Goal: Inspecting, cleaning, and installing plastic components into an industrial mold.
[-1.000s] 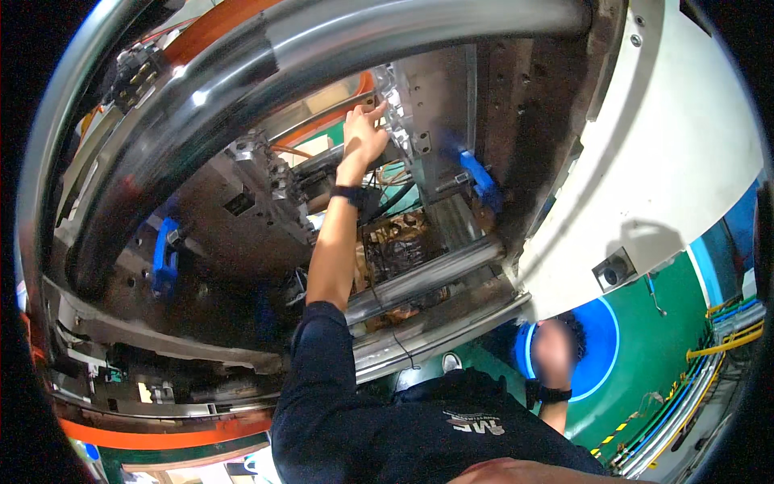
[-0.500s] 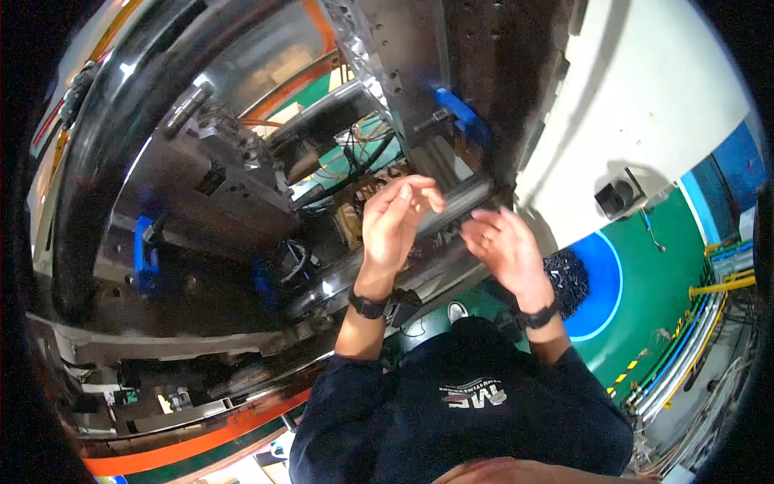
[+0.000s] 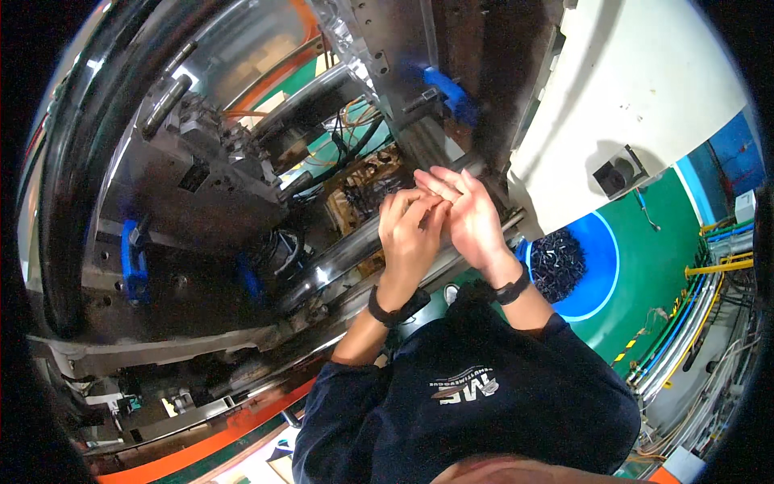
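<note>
My left hand (image 3: pixel 409 242) and my right hand (image 3: pixel 477 226) meet in front of me, above a shiny round metal bar (image 3: pixel 329 270) of a large machine. The left one's fingers are bent, their tips pressed together against the right hand near the base of its fingers. Whether a small thing lies between those tips cannot be made out. My right hand is held open, palm turned toward the left, fingers stretched out. Dark bands circle both wrists. Below and beyond the hands, dark pieces lie on a brown surface (image 3: pixel 343 211) inside the machine.
Metal blocks flank the gap, one carrying a blue bracket (image 3: pixel 135 262), the other a second blue bracket (image 3: pixel 451 95). A white panel (image 3: pixel 629 105) stands at the right. Below it a blue tub (image 3: pixel 603 278) of small dark pieces sits on green floor, near pipes (image 3: pixel 685 331).
My hands were apart and now touch. The right one has swung up and left, its fingers straightening; the left has shifted slightly right and down. The view has shifted a little.
</note>
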The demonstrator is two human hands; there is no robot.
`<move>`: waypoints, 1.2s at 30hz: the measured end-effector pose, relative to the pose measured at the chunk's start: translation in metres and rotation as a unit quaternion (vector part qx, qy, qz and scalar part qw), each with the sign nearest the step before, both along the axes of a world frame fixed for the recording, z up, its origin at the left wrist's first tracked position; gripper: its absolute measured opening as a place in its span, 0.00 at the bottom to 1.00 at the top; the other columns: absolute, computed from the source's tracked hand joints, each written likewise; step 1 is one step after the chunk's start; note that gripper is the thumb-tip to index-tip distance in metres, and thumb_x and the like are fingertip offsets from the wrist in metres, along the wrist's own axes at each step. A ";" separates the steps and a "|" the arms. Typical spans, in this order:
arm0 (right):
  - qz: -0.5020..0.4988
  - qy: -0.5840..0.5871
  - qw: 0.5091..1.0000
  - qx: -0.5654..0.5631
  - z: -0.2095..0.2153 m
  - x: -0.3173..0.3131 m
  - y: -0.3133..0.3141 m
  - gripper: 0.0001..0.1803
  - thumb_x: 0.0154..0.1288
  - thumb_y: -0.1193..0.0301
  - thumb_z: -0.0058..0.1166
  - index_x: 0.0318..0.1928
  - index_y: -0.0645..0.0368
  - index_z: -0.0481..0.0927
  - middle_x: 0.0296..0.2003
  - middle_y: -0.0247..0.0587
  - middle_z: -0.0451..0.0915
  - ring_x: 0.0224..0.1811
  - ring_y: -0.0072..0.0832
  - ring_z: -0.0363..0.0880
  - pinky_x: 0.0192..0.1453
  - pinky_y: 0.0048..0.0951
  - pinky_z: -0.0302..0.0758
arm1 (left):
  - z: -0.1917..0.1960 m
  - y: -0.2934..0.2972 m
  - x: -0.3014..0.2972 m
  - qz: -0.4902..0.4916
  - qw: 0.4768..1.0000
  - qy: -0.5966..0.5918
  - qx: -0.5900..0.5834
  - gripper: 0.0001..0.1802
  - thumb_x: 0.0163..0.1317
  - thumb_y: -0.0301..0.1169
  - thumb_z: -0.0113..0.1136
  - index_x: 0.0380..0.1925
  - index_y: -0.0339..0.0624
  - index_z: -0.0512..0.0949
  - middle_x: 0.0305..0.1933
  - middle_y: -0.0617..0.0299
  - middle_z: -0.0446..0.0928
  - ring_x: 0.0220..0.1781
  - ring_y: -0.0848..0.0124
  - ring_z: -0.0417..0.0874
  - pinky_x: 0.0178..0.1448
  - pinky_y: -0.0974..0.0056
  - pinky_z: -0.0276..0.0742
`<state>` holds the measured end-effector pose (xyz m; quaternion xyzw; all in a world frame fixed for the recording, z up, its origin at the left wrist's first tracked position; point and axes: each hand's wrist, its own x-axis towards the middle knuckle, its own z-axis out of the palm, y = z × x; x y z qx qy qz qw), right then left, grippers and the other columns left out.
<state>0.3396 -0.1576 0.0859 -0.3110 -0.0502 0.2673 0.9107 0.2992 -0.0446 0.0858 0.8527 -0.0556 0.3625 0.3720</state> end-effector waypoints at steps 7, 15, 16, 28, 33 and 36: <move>-0.008 -0.067 0.996 -0.059 -0.014 0.000 0.005 0.34 0.74 0.54 0.38 0.68 0.67 0.54 0.65 0.54 0.65 0.62 0.30 0.69 0.66 0.30 0.62 | -0.002 0.010 0.003 -0.018 0.993 0.094 -0.067 0.06 0.48 0.25 0.68 0.28 0.37 0.82 0.32 0.55 0.79 0.37 0.57 0.80 0.43 0.59 0.74; -0.064 -0.125 0.980 -0.140 -0.005 -0.006 0.018 0.31 0.74 0.58 0.40 0.68 0.65 0.55 0.63 0.53 0.68 0.65 0.33 0.67 0.68 0.32 0.61 | -0.006 0.019 0.006 -0.039 0.992 0.093 -0.078 0.07 0.47 0.25 0.67 0.26 0.38 0.78 0.31 0.55 0.78 0.37 0.56 0.79 0.44 0.56 0.73; -0.064 -0.135 0.979 -0.136 -0.006 -0.005 0.020 0.30 0.74 0.59 0.41 0.68 0.65 0.56 0.63 0.53 0.68 0.64 0.33 0.67 0.68 0.32 0.61 | -0.009 0.019 0.007 -0.031 0.995 0.077 -0.058 0.07 0.47 0.25 0.67 0.26 0.39 0.77 0.31 0.55 0.78 0.36 0.57 0.79 0.44 0.56 0.73; -0.046 -0.097 0.992 -0.068 0.006 0.002 0.035 0.24 0.75 0.62 0.39 0.64 0.64 0.59 0.58 0.55 0.72 0.57 0.34 0.74 0.64 0.34 0.68 | 0.010 0.036 0.011 -0.024 0.998 -0.017 -0.052 0.07 0.50 0.21 0.66 0.30 0.37 0.78 0.31 0.57 0.80 0.31 0.67 0.81 0.38 0.66 0.77; -0.080 -0.071 0.991 -0.078 -0.012 0.013 0.019 0.25 0.74 0.61 0.41 0.63 0.66 0.59 0.55 0.60 0.73 0.55 0.42 0.77 0.62 0.40 0.72 | 0.028 0.074 0.051 -0.004 0.995 -0.030 -0.099 0.04 0.53 0.20 0.62 0.29 0.35 0.78 0.29 0.63 0.79 0.31 0.77 0.77 0.38 0.72 0.73; -0.102 -0.058 0.987 -0.113 -0.023 0.015 0.000 0.28 0.73 0.58 0.44 0.61 0.69 0.61 0.52 0.61 0.75 0.51 0.43 0.80 0.58 0.40 0.75 | 0.034 0.107 0.107 0.024 0.989 -0.043 -0.139 0.03 0.52 0.21 0.62 0.28 0.35 0.80 0.27 0.57 0.80 0.30 0.71 0.80 0.40 0.67 0.75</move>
